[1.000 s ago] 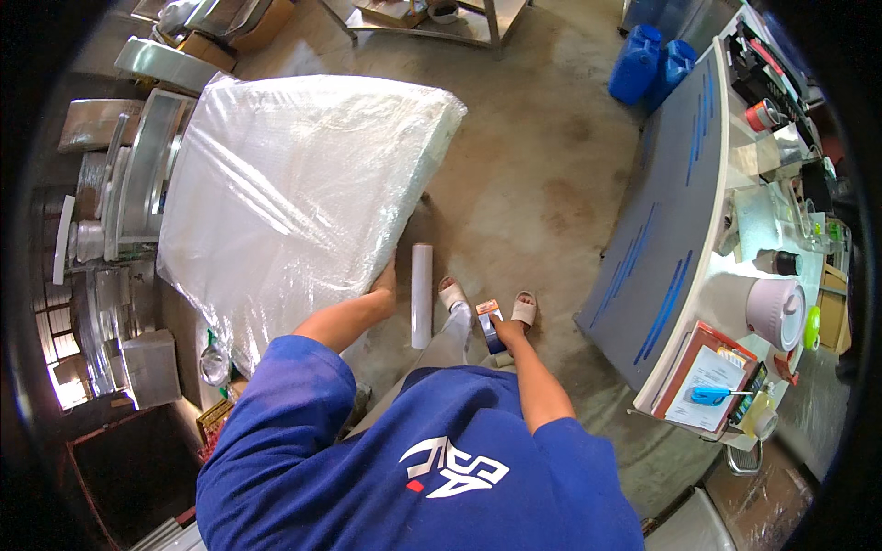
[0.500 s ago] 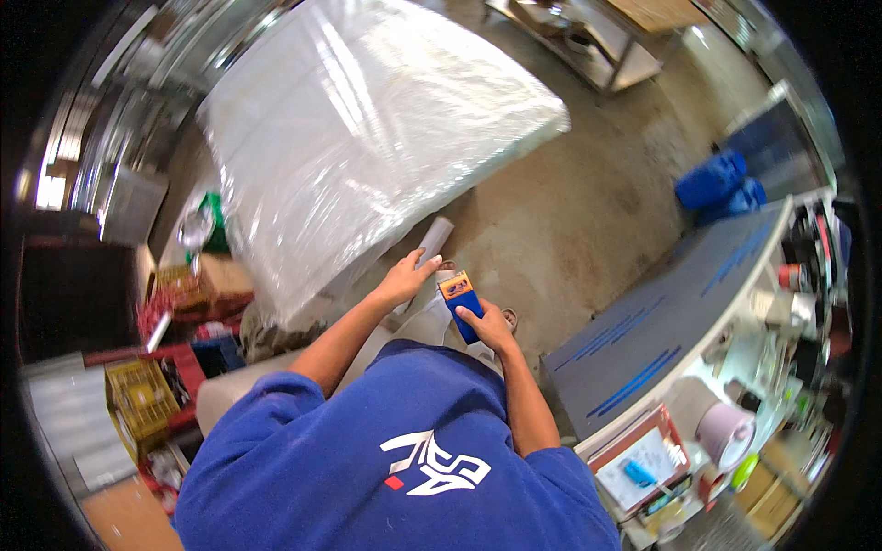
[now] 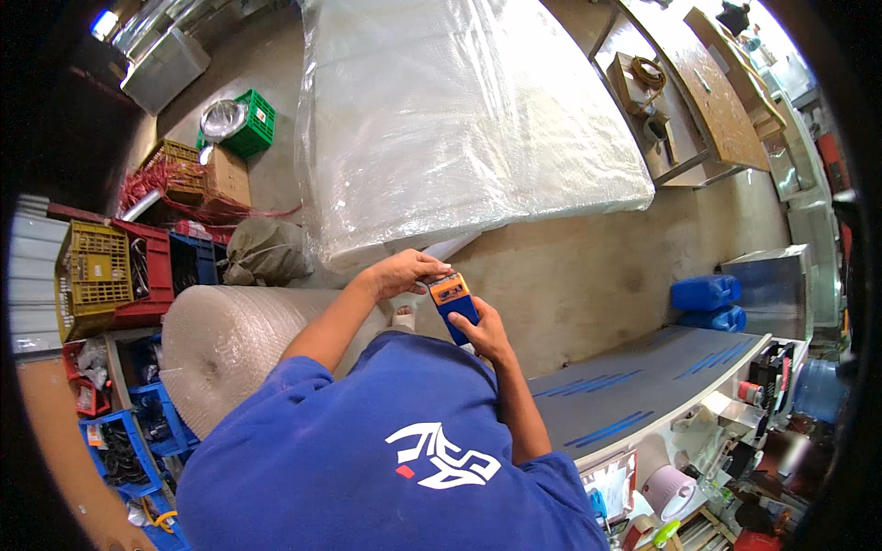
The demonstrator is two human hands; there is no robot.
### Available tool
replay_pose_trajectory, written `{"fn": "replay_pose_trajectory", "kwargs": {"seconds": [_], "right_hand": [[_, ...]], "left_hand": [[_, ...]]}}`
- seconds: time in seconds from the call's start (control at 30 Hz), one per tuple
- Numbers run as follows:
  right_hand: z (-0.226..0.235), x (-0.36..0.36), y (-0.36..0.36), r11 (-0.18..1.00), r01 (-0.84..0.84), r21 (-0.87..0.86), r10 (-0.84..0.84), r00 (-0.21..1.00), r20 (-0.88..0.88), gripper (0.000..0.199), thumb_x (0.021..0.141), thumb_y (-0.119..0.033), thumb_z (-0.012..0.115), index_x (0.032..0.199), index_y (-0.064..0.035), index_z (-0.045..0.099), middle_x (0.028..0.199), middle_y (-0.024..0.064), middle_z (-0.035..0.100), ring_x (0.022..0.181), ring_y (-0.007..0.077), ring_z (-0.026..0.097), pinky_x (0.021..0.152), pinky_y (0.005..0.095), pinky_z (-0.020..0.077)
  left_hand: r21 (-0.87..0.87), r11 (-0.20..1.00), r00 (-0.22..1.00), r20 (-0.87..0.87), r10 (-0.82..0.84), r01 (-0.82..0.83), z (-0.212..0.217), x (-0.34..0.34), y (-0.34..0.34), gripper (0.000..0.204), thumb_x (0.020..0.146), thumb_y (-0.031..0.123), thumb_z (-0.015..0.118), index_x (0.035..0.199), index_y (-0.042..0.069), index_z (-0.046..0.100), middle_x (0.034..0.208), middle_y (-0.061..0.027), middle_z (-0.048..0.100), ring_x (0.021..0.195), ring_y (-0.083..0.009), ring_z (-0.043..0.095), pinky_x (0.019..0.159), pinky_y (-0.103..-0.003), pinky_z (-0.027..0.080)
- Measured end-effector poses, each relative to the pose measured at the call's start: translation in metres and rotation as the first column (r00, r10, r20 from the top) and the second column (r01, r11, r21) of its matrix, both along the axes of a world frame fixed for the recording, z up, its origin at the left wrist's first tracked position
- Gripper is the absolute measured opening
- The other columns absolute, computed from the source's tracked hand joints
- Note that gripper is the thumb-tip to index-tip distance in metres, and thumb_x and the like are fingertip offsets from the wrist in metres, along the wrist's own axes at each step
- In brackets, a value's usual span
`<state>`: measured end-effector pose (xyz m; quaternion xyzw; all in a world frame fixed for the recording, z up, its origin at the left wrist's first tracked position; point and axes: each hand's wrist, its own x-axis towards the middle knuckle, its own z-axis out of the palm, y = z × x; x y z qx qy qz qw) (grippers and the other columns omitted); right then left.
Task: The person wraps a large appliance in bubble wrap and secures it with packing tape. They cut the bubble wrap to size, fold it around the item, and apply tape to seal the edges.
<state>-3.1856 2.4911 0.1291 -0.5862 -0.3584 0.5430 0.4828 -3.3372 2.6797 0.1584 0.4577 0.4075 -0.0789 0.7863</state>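
Note:
My right hand (image 3: 489, 332) grips a small flat box (image 3: 457, 314), blue at the near end and orange at the far end, with the thumb lying across its face. At the far orange end are the fingers of my left hand (image 3: 404, 274), bent and drawn together; whatever they pinch is too small to make out. Just beyond my hands stands a large block wrapped in clear film (image 3: 469, 138). A pale strip or tube (image 3: 455, 245) shows at its near edge, partly hidden by my left hand.
A big bubble wrap roll (image 3: 266, 340) lies at my left, near a cloth sack (image 3: 266, 250) and stacked crates (image 3: 96, 266). On the right is a grey-topped bench (image 3: 597, 390) with blue jugs (image 3: 706, 294) behind it. A wooden table (image 3: 707, 101) stands far right.
My left hand has moved from beside the pale tube to the box's orange end, its fingers closing. The view has turned left, bringing the bubble wrap roll into clearer sight.

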Motion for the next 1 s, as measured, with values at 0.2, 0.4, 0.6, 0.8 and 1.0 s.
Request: {"fn": "replay_pose_trajectory", "kwargs": {"seconds": [0.2,0.4,0.6,0.8,1.0], "right_hand": [[0.016,-0.062,0.042,0.993,0.106,-0.059,-0.102,0.993,0.065,0.036,0.090,-0.032,0.071,0.104,0.0005,0.064,0.084,0.0029,0.065,0.073,0.0100,0.059,0.067,0.0276,0.0493],[0.023,-0.099,0.084,0.957,0.197,-0.212,-0.143,0.959,0.246,0.048,0.091,-0.046,0.066,0.086,0.0014,0.065,0.071,0.0027,0.062,0.064,0.0094,0.056,0.059,0.0291,0.0469],[-0.019,-0.126,0.106,0.920,0.230,-0.316,-0.197,0.971,0.135,0.056,0.090,-0.052,0.065,0.084,0.0037,0.068,0.068,0.0081,0.066,0.062,0.0144,0.063,0.059,0.0325,0.0496],[-0.049,-0.133,0.075,0.905,0.264,-0.333,-0.227,0.963,0.146,0.053,0.090,-0.050,0.065,0.083,0.0020,0.070,0.067,0.0056,0.066,0.060,0.0129,0.060,0.058,0.0311,0.0480],[-0.047,-0.142,0.060,0.920,0.258,-0.294,-0.227,0.964,0.136,0.050,0.091,-0.050,0.064,0.087,0.0001,0.071,0.070,0.0052,0.067,0.062,0.0126,0.060,0.059,0.0308,0.0478]], "left_hand": [[0.485,0.874,0.988,0.138,-0.063,-0.012,-0.008,-0.036,0.054,0.024,0.088,0.022,0.073,0.091,-0.001,0.074,0.081,-0.0032,0.070,0.074,-0.0101,0.059,0.069,-0.027,0.049],[0.998,0.034,0.968,0.036,0.249,-0.046,0.036,-0.050,0.170,0.018,0.086,0.026,0.071,0.088,0.009,0.078,0.093,-0.0085,0.074,0.096,-0.0210,0.065,0.085,-0.038,0.048],[0.922,-0.126,0.832,-0.262,0.490,0.365,-0.074,-0.080,0.195,0.065,0.094,0.057,0.051,0.148,0.020,0.043,0.155,-0.0229,0.031,0.145,-0.0361,0.023,0.117,-0.052,0.017],[0.890,0.224,0.696,-0.450,0.560,0.396,-0.064,-0.089,0.182,0.086,0.092,0.072,0.035,0.158,0.023,0.013,0.162,-0.0243,0.000,0.150,-0.0392,-0.003,0.117,-0.060,0.003],[0.890,0.244,0.701,-0.453,0.551,0.384,-0.061,-0.102,0.174,0.084,0.093,0.070,0.034,0.158,0.021,0.013,0.161,-0.0249,0.000,0.150,-0.0393,-0.003,0.117,-0.060,0.003]]}}
